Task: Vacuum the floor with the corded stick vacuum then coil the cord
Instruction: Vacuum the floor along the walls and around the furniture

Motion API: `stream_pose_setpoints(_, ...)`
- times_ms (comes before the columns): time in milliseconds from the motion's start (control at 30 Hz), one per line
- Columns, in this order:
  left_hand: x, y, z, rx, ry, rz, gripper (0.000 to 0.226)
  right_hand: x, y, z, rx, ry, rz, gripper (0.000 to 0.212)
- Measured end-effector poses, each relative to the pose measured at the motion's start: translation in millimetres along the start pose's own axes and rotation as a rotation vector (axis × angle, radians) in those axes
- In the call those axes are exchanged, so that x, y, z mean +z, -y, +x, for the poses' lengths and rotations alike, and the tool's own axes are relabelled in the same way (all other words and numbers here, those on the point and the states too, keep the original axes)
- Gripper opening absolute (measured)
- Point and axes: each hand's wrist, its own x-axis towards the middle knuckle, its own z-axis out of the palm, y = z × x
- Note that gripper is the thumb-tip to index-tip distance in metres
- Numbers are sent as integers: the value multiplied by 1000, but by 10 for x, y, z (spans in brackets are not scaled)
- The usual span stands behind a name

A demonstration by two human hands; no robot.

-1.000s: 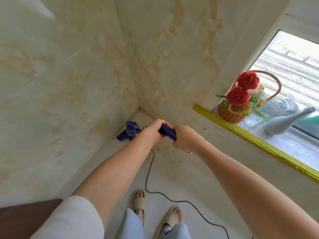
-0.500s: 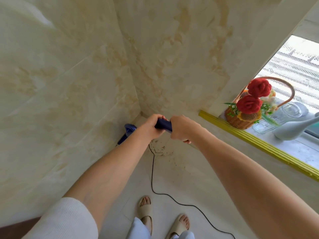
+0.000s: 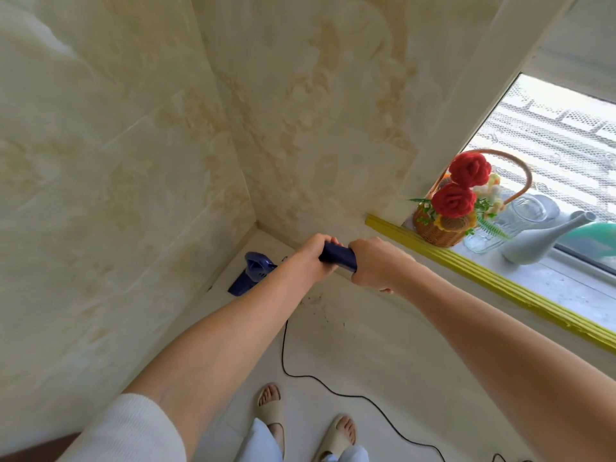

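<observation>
Hiding vacuum (image 3: 254, 273) shaft: both hands (image 3: 311, 258).

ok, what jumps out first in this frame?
Both hands, left hand and right hand, grip the dark blue vacuum handle at centre, pointing into the wall corner. On the sill at right, a basket of red flowers stands out. A black cord trails over the floor past the sandalled feet.

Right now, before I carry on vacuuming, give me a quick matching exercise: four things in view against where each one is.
Things:
1. vacuum handle
2. vacuum body
3. cord
4. flower basket

Places:
A. on the windowsill
B. trailing over the floor past the feet
C. in the wall corner, low down
D. gripped by the left hand and right hand

Pairs: 1-D, 2-C, 3-B, 4-A
</observation>
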Motion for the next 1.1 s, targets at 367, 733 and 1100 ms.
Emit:
stream_pose_setpoints(367, -345, -259, 51, 43, -68, -34, 29, 107, 371, 209, -62, -17, -22, 26)
stream_pose_setpoints(733, -413, -479, 117, 6, -23, -11, 30, 49, 501, 369, -22, -49, -19, 24)
stream_pose_setpoints(1100, -203, -333, 253, -25, 2, 145, 30, 102, 178, 336, 7, -48, 17, 28)
